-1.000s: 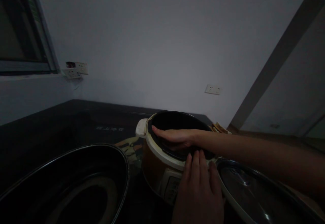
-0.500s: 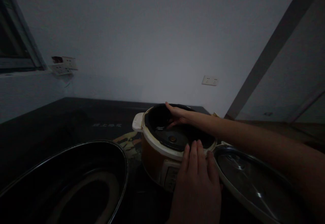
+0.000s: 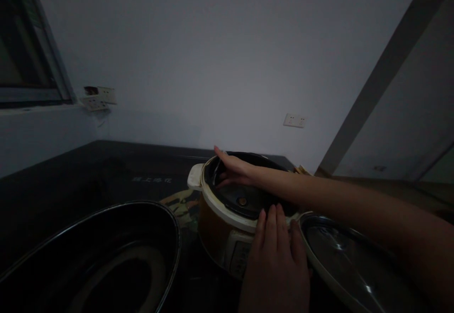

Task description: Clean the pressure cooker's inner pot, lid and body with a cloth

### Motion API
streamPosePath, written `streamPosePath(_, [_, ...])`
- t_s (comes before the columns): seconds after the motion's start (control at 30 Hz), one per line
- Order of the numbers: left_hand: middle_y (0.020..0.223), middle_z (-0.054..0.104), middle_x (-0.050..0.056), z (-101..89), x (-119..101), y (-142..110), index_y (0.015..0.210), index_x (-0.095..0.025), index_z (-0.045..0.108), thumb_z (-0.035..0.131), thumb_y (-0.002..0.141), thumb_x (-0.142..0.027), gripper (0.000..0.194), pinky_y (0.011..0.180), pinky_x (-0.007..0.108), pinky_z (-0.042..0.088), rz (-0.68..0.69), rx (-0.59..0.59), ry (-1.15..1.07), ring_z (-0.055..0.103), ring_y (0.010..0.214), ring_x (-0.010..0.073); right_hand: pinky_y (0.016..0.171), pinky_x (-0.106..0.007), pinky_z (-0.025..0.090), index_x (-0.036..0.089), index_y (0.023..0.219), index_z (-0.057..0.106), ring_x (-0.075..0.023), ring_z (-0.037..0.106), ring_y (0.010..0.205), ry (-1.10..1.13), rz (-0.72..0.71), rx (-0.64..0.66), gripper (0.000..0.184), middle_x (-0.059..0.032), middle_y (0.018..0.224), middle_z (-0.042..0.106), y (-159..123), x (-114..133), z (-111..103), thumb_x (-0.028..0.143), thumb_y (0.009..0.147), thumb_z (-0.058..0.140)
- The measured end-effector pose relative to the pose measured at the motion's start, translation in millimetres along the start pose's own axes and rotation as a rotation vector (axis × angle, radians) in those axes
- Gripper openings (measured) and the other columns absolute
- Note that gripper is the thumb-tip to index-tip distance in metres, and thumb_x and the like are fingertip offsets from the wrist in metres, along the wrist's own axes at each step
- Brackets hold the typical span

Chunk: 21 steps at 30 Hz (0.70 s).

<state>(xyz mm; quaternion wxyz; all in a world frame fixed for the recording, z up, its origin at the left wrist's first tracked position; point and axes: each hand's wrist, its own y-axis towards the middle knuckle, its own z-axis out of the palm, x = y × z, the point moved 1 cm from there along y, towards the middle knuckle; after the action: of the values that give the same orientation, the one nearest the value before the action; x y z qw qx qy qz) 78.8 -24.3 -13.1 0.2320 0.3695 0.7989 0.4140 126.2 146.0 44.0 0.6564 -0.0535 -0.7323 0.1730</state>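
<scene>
An electric cooker (image 3: 214, 211) with a brown body, white rim and black inside stands uncovered on the dark counter. My right hand (image 3: 232, 169) reaches into it from the right, thumb raised at the far-left rim and fingers lowered against the inner wall. Its thumb and fingers are apart. A thin pale glint shows by those fingers; I cannot tell whether it is a thing or a reflection. My left hand (image 3: 276, 256) lies with fingers stretched over the front rim, beside the button panel (image 3: 239, 256). A round dark knob (image 3: 242, 201) shows inside the cooker.
A large black pan (image 3: 177, 237) stands at the front left. To the right of the cooker lies a glass lid (image 3: 354, 256) with a pale rim. Sockets (image 3: 295, 120) sit on the wall behind the counter (image 3: 117, 161). A window (image 3: 28, 53) is at the left.
My right hand has moved left along the cooker's inside, its thumb now at the left part of the rim. My left hand stays on the front rim. The view has shifted slightly.
</scene>
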Motion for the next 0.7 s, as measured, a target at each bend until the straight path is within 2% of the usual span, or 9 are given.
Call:
streamPosePath(0.07, [0.125,0.064,0.021,6.9,-4,-3,0.106,-0.011,0.07,0.068,0.081,-0.036,0.035,0.093,0.044,0.056,-0.047,0.001,-0.018,0.061,0.117,0.031,0.064,-0.031,0.053,0.017,0.102,0.059,-0.0142,0.059,0.067,-0.092,-0.07,0.081,0.049,-0.0068,0.092,0.065,-17,3,0,0.06,0.093,0.037])
streamPosePath(0.17, [0.128,0.061,0.024,12.4,-4,-6,0.108,-0.01,0.069,0.072,0.074,-0.05,0.052,0.092,0.048,0.055,-0.052,0.015,-0.036,0.059,0.119,0.0347,0.068,-0.026,0.049,0.016,0.103,0.063,-0.0139,0.058,0.075,-0.358,-0.226,0.171,0.039,-0.0055,0.097,0.066,-42,2,-1,0.052,0.088,0.056])
streamPosePath(0.23, [0.128,0.06,0.026,11.2,0,-5,0.111,-0.009,0.068,0.072,0.073,-0.053,0.058,0.091,0.048,0.056,-0.006,0.044,-0.032,0.06,0.118,0.0359,0.075,-0.027,0.048,0.016,0.106,0.064,-0.0146,0.059,0.081,-0.55,-0.311,0.245,0.034,-0.0036,0.097,0.067,-60,2,-2,0.042,0.085,0.062])
streamPosePath(0.33, [0.124,0.061,0.028,5.8,5,-3,0.117,-0.004,0.064,0.069,0.077,-0.052,0.063,0.087,0.046,0.058,0.108,0.107,-0.03,0.062,0.113,0.0372,0.083,-0.029,0.047,0.015,0.111,0.065,-0.0166,0.06,0.088,-0.752,-0.375,0.32,0.029,-0.0029,0.099,0.068,-87,4,-5,0.029,0.086,0.058])
streamPosePath(0.43, [0.117,0.066,0.026,0.0,8,-1,0.119,-0.003,0.063,0.068,0.077,-0.053,0.066,0.083,0.046,0.059,0.098,0.132,-0.024,0.066,0.107,0.0379,0.084,-0.03,0.047,0.017,0.112,0.066,-0.0172,0.06,0.091,-0.874,-0.389,0.319,0.03,-0.0025,0.099,0.068,-111,7,-15,0.02,0.086,0.052])
streamPosePath(0.53, [0.117,0.066,0.025,-7.3,8,-2,0.121,-0.005,0.061,0.067,0.078,-0.051,0.063,0.082,0.044,0.059,0.096,0.136,-0.035,0.066,0.106,0.0374,0.08,-0.028,0.048,0.018,0.104,0.068,-0.0165,0.059,0.088,-0.9,-0.367,0.292,0.026,-0.0017,0.095,0.067,-127,6,-31,0.02,0.084,0.051])
streamPosePath(0.7, [0.125,0.065,0.017,-28.3,7,-2,0.12,-0.009,0.061,0.056,0.087,-0.046,0.05,0.094,0.037,0.054,0.294,0.127,-0.156,0.062,0.116,0.0278,0.071,-0.025,0.047,0.017,0.096,0.068,-0.0144,0.057,0.079,-0.84,-0.376,0.187,0.022,-0.0013,0.087,0.065,-137,-10,-52,0.032,0.085,0.056])
